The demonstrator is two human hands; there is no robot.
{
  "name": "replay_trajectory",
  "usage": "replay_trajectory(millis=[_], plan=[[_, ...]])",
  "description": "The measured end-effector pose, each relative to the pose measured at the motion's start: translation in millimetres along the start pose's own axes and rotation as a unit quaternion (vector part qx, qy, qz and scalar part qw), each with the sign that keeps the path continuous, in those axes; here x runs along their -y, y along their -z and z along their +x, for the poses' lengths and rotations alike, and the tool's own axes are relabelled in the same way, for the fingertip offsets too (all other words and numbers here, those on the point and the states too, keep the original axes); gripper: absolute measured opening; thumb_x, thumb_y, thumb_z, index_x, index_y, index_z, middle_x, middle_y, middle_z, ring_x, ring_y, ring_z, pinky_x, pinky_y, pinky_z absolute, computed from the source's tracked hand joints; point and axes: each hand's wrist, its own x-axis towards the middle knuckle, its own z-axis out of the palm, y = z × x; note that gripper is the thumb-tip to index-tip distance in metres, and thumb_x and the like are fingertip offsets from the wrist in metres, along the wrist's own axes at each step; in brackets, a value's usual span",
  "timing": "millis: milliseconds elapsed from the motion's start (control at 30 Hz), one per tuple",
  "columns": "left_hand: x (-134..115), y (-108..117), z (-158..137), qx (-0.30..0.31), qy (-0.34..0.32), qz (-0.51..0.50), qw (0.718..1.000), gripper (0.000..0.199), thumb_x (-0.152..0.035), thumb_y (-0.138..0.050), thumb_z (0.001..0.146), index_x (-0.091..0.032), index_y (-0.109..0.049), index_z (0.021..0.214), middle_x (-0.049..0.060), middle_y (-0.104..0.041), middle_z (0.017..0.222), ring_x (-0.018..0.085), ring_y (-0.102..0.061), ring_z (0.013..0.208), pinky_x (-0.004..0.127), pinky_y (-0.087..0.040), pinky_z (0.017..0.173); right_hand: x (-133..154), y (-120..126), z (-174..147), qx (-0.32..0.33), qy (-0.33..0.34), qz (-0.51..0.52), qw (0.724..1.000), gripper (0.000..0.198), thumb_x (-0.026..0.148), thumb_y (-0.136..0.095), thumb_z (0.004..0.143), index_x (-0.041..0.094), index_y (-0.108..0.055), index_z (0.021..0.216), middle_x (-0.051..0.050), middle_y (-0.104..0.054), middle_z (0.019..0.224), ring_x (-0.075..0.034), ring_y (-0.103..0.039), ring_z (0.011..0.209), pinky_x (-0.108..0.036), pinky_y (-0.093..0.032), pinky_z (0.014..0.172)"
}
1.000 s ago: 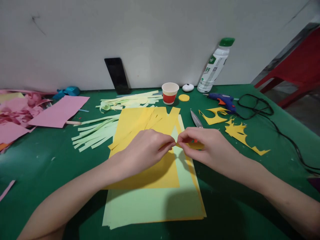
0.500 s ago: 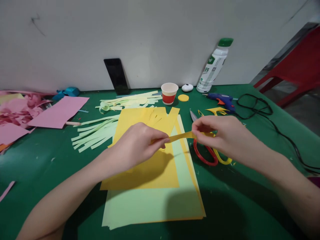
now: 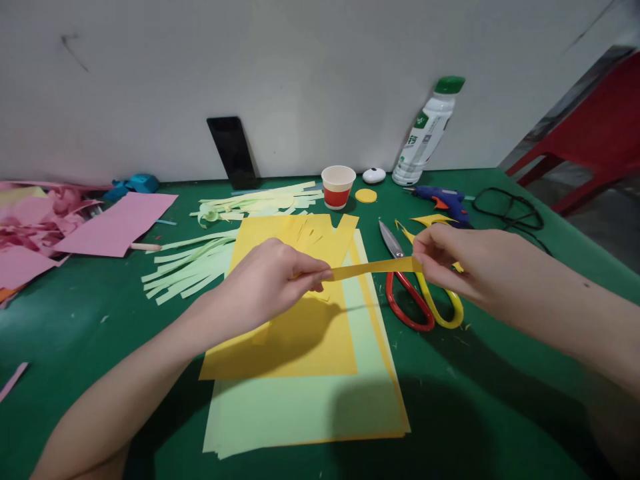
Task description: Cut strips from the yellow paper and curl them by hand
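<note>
One yellow paper strip [image 3: 373,268] spans mid-frame in the head view, its ends pinched by the fingers of the left hand [image 3: 273,280] and right hand [image 3: 463,260]. Pale-green strips [image 3: 205,267], centre left, are cut; pale-green sheets [image 3: 305,413], lower centre, look whole. Scissors [image 3: 391,239] beneath crowd the right hand; a glue gun [image 3: 445,197] lies beyond, upper right.

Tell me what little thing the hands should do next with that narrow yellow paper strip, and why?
Maybe slide the right hand gently outward, with the left hand pinching: the strip is stretched nearly straight between them, so a soft pull could smooth it, while a hard tug might tear thin paper.
</note>
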Motion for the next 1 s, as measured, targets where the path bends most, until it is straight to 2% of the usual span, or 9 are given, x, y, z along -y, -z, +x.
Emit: replay_trajectory(millis=[67, 133, 200, 267, 300, 367, 533, 800, 1000], plan=[[0, 0, 0, -0.003, 0.013, -0.002, 1.000, 0.019, -0.016, -0.053, 0.079, -0.016, -0.072, 0.079, 0.001, -0.072, 0.070, 0.011, -0.063, 0.055, 0.019, -0.045, 0.050, 0, 3, 0, -0.017, 0.005, -0.072, 0.997, 0.033, 0.038, -0.021, 0.088, 0.021, -0.042, 0.069, 0.003, -0.045, 0.041, -0.011, -0.033, 0.029, -0.026, -0.020, 0.036], [0, -2, 1, -0.010, 0.017, -0.002, 1.000, 0.018, -0.015, -0.055, 0.077, -0.016, -0.072, 0.079, 0.001, -0.072, 0.071, 0.012, -0.063, 0.055, 0.019, -0.045, 0.049, 2, 5, 2, -0.076, -0.013, -0.131, 0.988, 0.031, 0.034, -0.025, 0.087, 0.020, -0.046, 0.069, 0.002, -0.044, 0.039, -0.013, -0.033, 0.028, -0.026, -0.018, 0.035], [1, -5, 0, -0.013, 0.006, 0.002, 1.000, 0.017, -0.016, -0.055, 0.077, -0.017, -0.072, 0.079, 0.002, -0.072, 0.070, 0.012, -0.062, 0.054, 0.019, -0.044, 0.048, 9, 5, 5, -0.152, -0.006, -0.105, 0.983, 0.024, 0.028, -0.035, 0.085, 0.017, -0.053, 0.075, -0.003, -0.056, 0.050, -0.015, -0.046, 0.036, -0.026, -0.027, 0.037], [2, -9, 0, -0.014, -0.016, 0.011, 1.000, 0.018, -0.018, -0.054, 0.079, -0.017, -0.072, 0.079, 0.003, -0.071, 0.067, 0.011, -0.060, 0.050, 0.019, -0.041, 0.045, 20, 2, 7, -0.192, 0.053, 0.003, 0.980, 0.016, 0.021, -0.043, 0.083, 0.014, -0.057, 0.082, -0.007, -0.067, 0.073, -0.017, -0.060, 0.058, -0.026, -0.040, 0.051], [2, -11, 0, -0.015, -0.028, 0.016, 0.999, 0.018, -0.019, -0.054, 0.079, -0.017, -0.072, 0.079, 0.003, -0.071, 0.065, 0.010, -0.059, 0.048, 0.018, -0.040, 0.044, 27, 0, 7, -0.176, 0.090, 0.053, 0.979, 0.015, 0.019, -0.045, 0.082, 0.013, -0.058, 0.084, -0.008, -0.068, 0.080, -0.018, -0.062, 0.069, -0.027, -0.043, 0.060], [1, -15, -1, -0.020, -0.048, 0.022, 0.998, 0.020, -0.021, -0.053, 0.080, -0.016, -0.072, 0.077, 0.003, -0.069, 0.060, 0.009, -0.057, 0.044, 0.018, -0.037, 0.043, 39, -5, 6, -0.129, 0.123, 0.130, 0.975, 0.012, 0.016, -0.047, 0.082, 0.014, -0.059, 0.083, -0.006, -0.068, 0.081, -0.016, -0.062, 0.075, -0.025, -0.044, 0.066], [-3, -22, -3, -0.042, -0.090, 0.031, 0.995, 0.024, -0.022, -0.051, 0.083, -0.015, -0.071, 0.072, 0.002, -0.065, 0.050, 0.007, -0.048, 0.038, 0.019, -0.031, 0.041, 54, -13, 3, -0.055, 0.114, 0.229, 0.965, 0.013, 0.014, -0.048, 0.081, 0.015, -0.060, 0.075, -0.002, -0.066, 0.072, -0.012, -0.059, 0.064, -0.022, -0.042, 0.056], [-8, -28, -8, -0.041, -0.103, 0.076, 0.991, 0.027, -0.018, -0.047, 0.083, -0.014, -0.070, 0.070, 0.002, -0.063, 0.050, 0.009, -0.050, 0.040, 0.021, -0.030, 0.041, 54, -13, 4, -0.006, 0.113, 0.185, 0.976, 0.010, 0.014, -0.047, 0.079, 0.016, -0.054, 0.074, -0.001, -0.061, 0.068, -0.010, -0.049, 0.050, -0.023, -0.034, 0.046], [-7, -20, -6, -0.066, -0.105, 0.082, 0.989, 0.032, -0.023, -0.045, 0.086, -0.014, -0.068, 0.065, 0.003, -0.061, 0.047, 0.008, -0.049, 0.038, 0.021, -0.030, 0.041, 49, -4, 4, 0.013, 0.083, 0.158, 0.984, 0.012, 0.010, -0.041, 0.079, 0.017, -0.050, 0.074, -0.001, -0.056, 0.068, -0.011, -0.049, 0.053, -0.023, -0.033, 0.049]])
